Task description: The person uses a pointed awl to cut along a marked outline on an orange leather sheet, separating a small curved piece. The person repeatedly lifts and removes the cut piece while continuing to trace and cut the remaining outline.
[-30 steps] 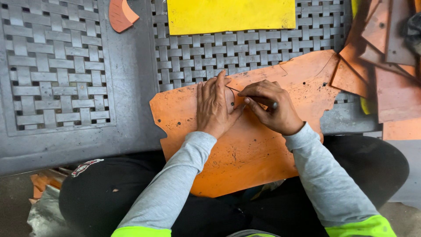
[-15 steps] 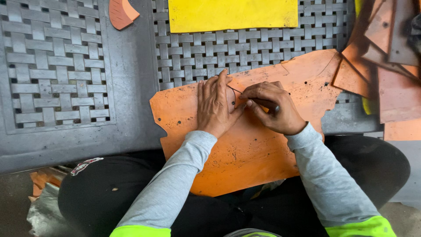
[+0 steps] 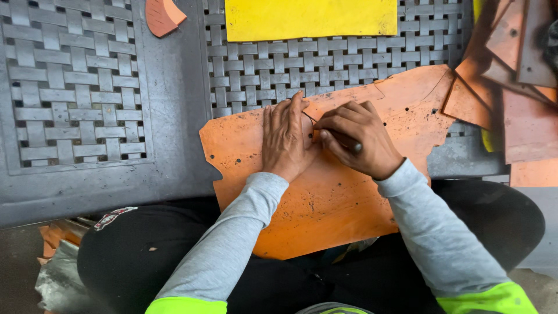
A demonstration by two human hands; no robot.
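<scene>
A large orange leather sheet (image 3: pixel 325 203) with small dark holes lies across my lap and onto the grey woven-pattern table (image 3: pixel 174 116). My left hand (image 3: pixel 285 136) presses flat on the sheet, fingers together and pointing away from me. My right hand (image 3: pixel 354 139) is closed around a thin dark tool (image 3: pixel 343 139), its tip touching the leather right beside my left fingertips. A cut line runs along the sheet's upper edge near the hands.
A yellow sheet (image 3: pixel 311 17) lies at the table's far edge. A small orange offcut (image 3: pixel 163 14) sits at the top left. Several orange and brown leather pieces (image 3: pixel 511 75) are piled at the right. More scraps (image 3: pixel 55 238) lie low at the left.
Both hands hold nearly the same place; the right hand with the tool has crept slightly along the leather beside the left fingertips.
</scene>
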